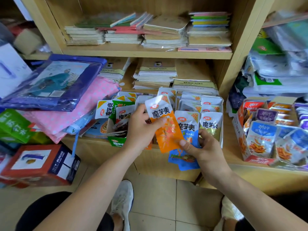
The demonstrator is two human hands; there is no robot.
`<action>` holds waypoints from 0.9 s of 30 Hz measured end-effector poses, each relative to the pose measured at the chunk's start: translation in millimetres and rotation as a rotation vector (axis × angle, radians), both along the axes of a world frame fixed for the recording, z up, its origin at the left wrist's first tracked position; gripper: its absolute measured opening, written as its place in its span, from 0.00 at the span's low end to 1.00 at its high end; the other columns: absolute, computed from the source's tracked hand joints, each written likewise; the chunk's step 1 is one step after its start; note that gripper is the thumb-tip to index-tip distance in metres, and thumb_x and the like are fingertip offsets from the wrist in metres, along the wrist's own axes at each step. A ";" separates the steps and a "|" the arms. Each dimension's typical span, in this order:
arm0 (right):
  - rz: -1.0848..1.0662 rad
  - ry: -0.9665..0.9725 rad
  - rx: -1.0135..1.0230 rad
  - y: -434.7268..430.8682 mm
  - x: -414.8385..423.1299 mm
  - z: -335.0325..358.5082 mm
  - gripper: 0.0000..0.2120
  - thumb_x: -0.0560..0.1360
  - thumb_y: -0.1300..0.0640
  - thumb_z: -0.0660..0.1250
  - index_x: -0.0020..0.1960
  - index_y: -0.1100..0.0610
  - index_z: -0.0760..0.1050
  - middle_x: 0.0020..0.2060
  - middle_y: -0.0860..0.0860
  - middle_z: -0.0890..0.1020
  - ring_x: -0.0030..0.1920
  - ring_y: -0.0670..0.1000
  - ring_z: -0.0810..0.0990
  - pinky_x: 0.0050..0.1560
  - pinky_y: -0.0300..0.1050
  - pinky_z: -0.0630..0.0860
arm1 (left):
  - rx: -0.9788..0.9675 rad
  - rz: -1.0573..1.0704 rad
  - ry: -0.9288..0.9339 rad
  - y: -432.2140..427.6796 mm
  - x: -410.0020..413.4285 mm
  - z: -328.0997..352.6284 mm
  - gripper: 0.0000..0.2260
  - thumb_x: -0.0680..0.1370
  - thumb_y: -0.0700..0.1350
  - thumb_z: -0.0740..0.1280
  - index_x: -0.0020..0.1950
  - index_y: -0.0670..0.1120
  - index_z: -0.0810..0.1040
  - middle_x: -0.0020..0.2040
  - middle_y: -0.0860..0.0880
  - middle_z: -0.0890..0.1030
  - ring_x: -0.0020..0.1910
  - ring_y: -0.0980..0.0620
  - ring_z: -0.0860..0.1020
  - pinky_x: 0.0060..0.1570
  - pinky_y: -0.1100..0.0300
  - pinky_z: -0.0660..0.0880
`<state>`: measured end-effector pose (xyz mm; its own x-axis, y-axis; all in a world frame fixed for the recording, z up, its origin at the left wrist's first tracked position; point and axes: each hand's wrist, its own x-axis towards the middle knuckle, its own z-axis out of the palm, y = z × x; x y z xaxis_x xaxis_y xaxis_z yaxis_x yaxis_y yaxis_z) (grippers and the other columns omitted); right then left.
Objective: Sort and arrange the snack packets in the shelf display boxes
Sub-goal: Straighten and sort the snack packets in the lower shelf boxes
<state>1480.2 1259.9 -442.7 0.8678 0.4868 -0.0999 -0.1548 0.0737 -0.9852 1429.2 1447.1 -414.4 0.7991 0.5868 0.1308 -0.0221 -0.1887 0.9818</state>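
Noted fingers (160, 121) of left hand (141, 129) clamped on glossy foil snack packet with white top and orange bottom (166, 130), thumb across its front. Held tilted, top end up, in front of the shelf edge.

Noted fingers (183, 143) of right hand (206, 147) curled round flat blue-and-white foil packet (184, 160). Thumb tip pressing where the orange packet's lower corner overlaps it. Logged both packets as thin, rectangular and shiny.

Held just in front of open-topped white cardboard display box (222, 137), with similar silver-white pouches standing in rows inside. Found green-and-white cardboard display box (116, 141) just left of it, front flap bent, more pouches leaning within. Found red-and-white cardboard display box (240, 130) to the right, apart from the white one, packed with blue, purple and orange pouches.

Recorded all three boxes on pale wooden shelf (233, 147). Recorded stacks of thin paper notebooks (160, 35) on the boards above.

Logged soft pink polka-dot bundle in clear wrap (86, 100) at left, lying under flat purple-blue plastic-wrapped pack (55, 80).

Noted beige tiled floor (166, 197) and white mesh shoe (123, 195) below.
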 end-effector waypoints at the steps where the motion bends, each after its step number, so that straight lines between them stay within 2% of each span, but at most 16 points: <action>1: -0.009 0.011 0.007 1.5 -0.4 1.0 0.20 0.67 0.60 0.77 0.54 0.66 0.75 0.47 0.64 0.85 0.47 0.65 0.86 0.46 0.63 0.83 | -0.005 0.053 -0.036 5.8 -3.2 3.5 0.16 0.75 0.38 0.76 0.59 0.47 0.77 0.52 0.50 0.86 0.49 0.55 0.85 0.44 0.51 0.81; 6: -0.091 -0.027 -0.043 13.7 -1.1 -2.2 0.12 0.72 0.63 0.76 0.52 0.62 0.77 0.46 0.60 0.85 0.45 0.61 0.86 0.42 0.67 0.82 | -0.039 0.352 -0.271 48.6 -25.7 27.0 0.12 0.75 0.36 0.74 0.57 0.44 0.78 0.48 0.52 0.86 0.48 0.54 0.85 0.47 0.57 0.80; 10: -0.117 -0.055 -0.072 20.0 -2.3 -2.2 0.12 0.72 0.62 0.77 0.51 0.62 0.76 0.45 0.61 0.85 0.44 0.61 0.86 0.40 0.67 0.82 | 0.046 0.514 -0.315 69.8 -37.0 28.4 0.11 0.73 0.37 0.75 0.49 0.48 0.76 0.43 0.55 0.85 0.46 0.57 0.84 0.50 0.51 0.81; 12: -0.121 -0.063 -0.079 21.1 -3.4 -2.1 0.11 0.72 0.62 0.77 0.50 0.62 0.76 0.45 0.61 0.85 0.43 0.61 0.86 0.39 0.68 0.82 | 0.099 0.528 -0.333 68.8 -37.4 27.8 0.13 0.73 0.38 0.76 0.51 0.45 0.74 0.44 0.54 0.84 0.43 0.58 0.83 0.46 0.56 0.80; 15: -0.121 -0.056 -0.089 21.6 -5.1 -1.3 0.11 0.73 0.63 0.76 0.50 0.61 0.76 0.45 0.59 0.85 0.44 0.59 0.87 0.39 0.65 0.83 | 0.239 0.495 -0.330 59.5 -33.4 25.6 0.17 0.74 0.37 0.75 0.54 0.46 0.70 0.43 0.59 0.80 0.40 0.62 0.80 0.42 0.64 0.75; 17: -0.130 -0.043 -0.089 21.4 -5.2 -0.5 0.10 0.73 0.63 0.76 0.50 0.61 0.76 0.46 0.59 0.85 0.43 0.58 0.87 0.38 0.63 0.83 | 0.369 0.441 -0.316 53.8 -28.7 22.6 0.19 0.73 0.37 0.75 0.57 0.47 0.69 0.43 0.61 0.79 0.41 0.60 0.80 0.42 0.63 0.75; 19: -0.137 -0.034 -0.091 20.9 -5.5 0.2 0.10 0.73 0.63 0.76 0.50 0.61 0.76 0.45 0.58 0.85 0.43 0.58 0.87 0.37 0.63 0.83 | 0.577 0.391 -0.233 51.2 -22.1 17.6 0.20 0.73 0.37 0.74 0.62 0.45 0.72 0.45 0.57 0.79 0.42 0.60 0.78 0.42 0.70 0.72; 21: -0.142 -0.037 -0.096 20.0 -5.5 0.8 0.10 0.73 0.62 0.76 0.49 0.60 0.76 0.43 0.56 0.86 0.43 0.58 0.87 0.38 0.64 0.83 | 0.736 0.354 -0.099 50.3 -14.3 10.9 0.22 0.73 0.38 0.73 0.66 0.45 0.73 0.52 0.50 0.80 0.47 0.59 0.77 0.45 0.74 0.68; 22: -0.142 -0.039 -0.097 19.6 -5.1 0.8 0.10 0.73 0.62 0.76 0.49 0.60 0.76 0.43 0.56 0.86 0.43 0.58 0.87 0.39 0.64 0.83 | 0.763 0.333 -0.040 50.0 -10.1 6.8 0.23 0.74 0.39 0.73 0.67 0.47 0.73 0.55 0.48 0.79 0.50 0.54 0.78 0.46 0.72 0.69; 23: -0.140 -0.039 -0.094 18.8 -5.0 1.3 0.10 0.73 0.62 0.76 0.49 0.60 0.76 0.43 0.56 0.86 0.43 0.58 0.87 0.39 0.65 0.83 | 0.774 0.316 -0.001 49.2 -6.6 3.1 0.23 0.74 0.40 0.73 0.68 0.49 0.72 0.56 0.48 0.78 0.51 0.50 0.78 0.46 0.66 0.73; 25: -0.134 -0.032 -0.081 17.2 -4.1 1.8 0.10 0.73 0.62 0.76 0.51 0.60 0.77 0.44 0.56 0.86 0.43 0.58 0.87 0.40 0.65 0.83 | 0.770 0.288 0.024 48.3 -1.0 -1.6 0.23 0.75 0.40 0.73 0.67 0.51 0.71 0.57 0.48 0.78 0.52 0.49 0.78 0.45 0.50 0.79; 27: -0.124 -0.022 -0.070 15.8 -3.5 2.2 0.11 0.74 0.63 0.75 0.53 0.59 0.77 0.45 0.55 0.86 0.44 0.57 0.87 0.40 0.65 0.83 | 0.771 0.270 0.025 48.3 1.9 -1.4 0.23 0.74 0.40 0.73 0.67 0.52 0.71 0.56 0.49 0.79 0.51 0.50 0.78 0.47 0.47 0.79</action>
